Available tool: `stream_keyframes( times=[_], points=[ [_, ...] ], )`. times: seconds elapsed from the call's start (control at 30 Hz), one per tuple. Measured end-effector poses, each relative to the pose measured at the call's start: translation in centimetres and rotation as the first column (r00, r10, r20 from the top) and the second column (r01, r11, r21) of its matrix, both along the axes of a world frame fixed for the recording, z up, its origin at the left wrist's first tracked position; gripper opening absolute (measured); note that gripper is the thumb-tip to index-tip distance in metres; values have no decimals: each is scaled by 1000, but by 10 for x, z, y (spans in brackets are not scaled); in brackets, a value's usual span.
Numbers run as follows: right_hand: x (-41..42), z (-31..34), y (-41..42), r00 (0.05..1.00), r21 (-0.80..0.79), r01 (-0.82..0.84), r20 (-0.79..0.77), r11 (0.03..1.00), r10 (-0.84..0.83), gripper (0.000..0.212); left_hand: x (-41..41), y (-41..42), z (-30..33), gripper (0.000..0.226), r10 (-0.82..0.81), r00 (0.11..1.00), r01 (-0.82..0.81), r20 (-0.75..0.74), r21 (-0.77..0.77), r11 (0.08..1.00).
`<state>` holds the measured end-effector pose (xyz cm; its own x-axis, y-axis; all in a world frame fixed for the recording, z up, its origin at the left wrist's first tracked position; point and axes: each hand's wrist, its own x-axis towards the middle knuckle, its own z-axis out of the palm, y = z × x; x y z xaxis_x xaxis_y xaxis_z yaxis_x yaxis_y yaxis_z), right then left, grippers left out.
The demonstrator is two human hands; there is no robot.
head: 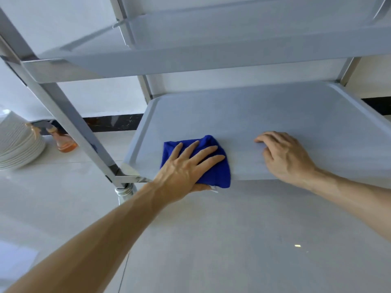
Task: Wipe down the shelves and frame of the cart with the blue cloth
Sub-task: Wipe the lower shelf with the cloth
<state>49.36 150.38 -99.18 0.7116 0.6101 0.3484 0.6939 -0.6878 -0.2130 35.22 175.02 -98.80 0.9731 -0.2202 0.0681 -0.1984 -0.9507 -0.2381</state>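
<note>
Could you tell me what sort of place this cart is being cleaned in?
Probably a restaurant or catering back area: a tiered service cart with grey shelves on a metal frame, a tall stack of white plates and an orange spray bottle on the glossy tiled floor.

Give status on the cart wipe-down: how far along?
Nothing shows as finished. In hand: left hand presses the blue cloth flat on the lower shelf; right hand rests beside it. Presumably left: upper shelf and metal frame.

plate stack [18, 142] beside spray bottle [63, 140]
</note>
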Motion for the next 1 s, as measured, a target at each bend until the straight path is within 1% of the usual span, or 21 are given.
stream_keyframes(
  times=[0.13, 0.23, 0.33, 0.47, 0.53, 0.63, 0.7, 0.73, 0.77, 0.83, 0.9, 0.93, 0.97, 1.0],
  points=[
    [0, 1, 0, 1000, 20, 16, -16, 1000, -16, 34, -32, 57, 4, 76, 72, 997, -72, -23, -15, 997],
    [1, -1, 0, 999, 29, 1, -33, 1000, 0, 33, -55, 92, 9, 79, 140, 989, -141, -45, -20, 990],
    [0, -1, 0, 1000, 34, -3, -30, 999, 4, 33, -64, 98, 11, 80, 204, 975, -206, -92, -14, 978],
    [1, -2, 1, 999, 30, 1, -51, 1000, 0, 32, -65, 90, 17, 76, 229, 966, -244, -116, -134, 961],
    [1, -1, 1, 998, 26, 2, -70, 1000, 0, 33, -70, 82, 21, 64, 210, 976, -218, -58, -229, 949],
    [3, -2, 2, 995, -2, 6, -102, 1000, -6, 35, -76, 64, 20, 52, 171, 980, -127, 105, -339, 932],
    [5, 0, 3, 989, -22, 9, -145, 1000, -12, 37, -73, 50, 22, 46, 183, 970, -89, 158, -467, 880],
    [6, 2, 4, 983, -34, 12, -181, 999, -18, 38, -70, 42, 25, 42, 216, 963, -90, 160, -563, 821],
    [6, 6, 5, 976, -44, 12, -217, 999, -21, 38, -67, 33, 31, 37, 268, 953, -111, 139, -663, 740],
    [6, 13, 6, 971, -20, -26, -240, 999, 20, 37, -58, 16, 44, 30, 338, 940, -151, 42, -837, 526],
    [1, 22, 8, 964, 75, -108, -235, 991, 123, 37, -49, -2, 54, 17, 377, 926, -144, -9, -932, 332],
    [-3, 27, 9, 948, 138, -140, -269, 981, 173, 39, -46, -10, 59, 10, 384, 922, -138, -42, -965, 225],
    [-8, 33, 10, 918, 195, -158, -333, 968, 217, 43, -44, -19, 63, 12, 369, 926, -127, -79, -986, 108],
    [-12, 38, 12, 872, 241, -166, -417, 956, 256, 48, -42, -27, 66, 16, 330, 936, -115, -119, -993, -30]
  ],
)
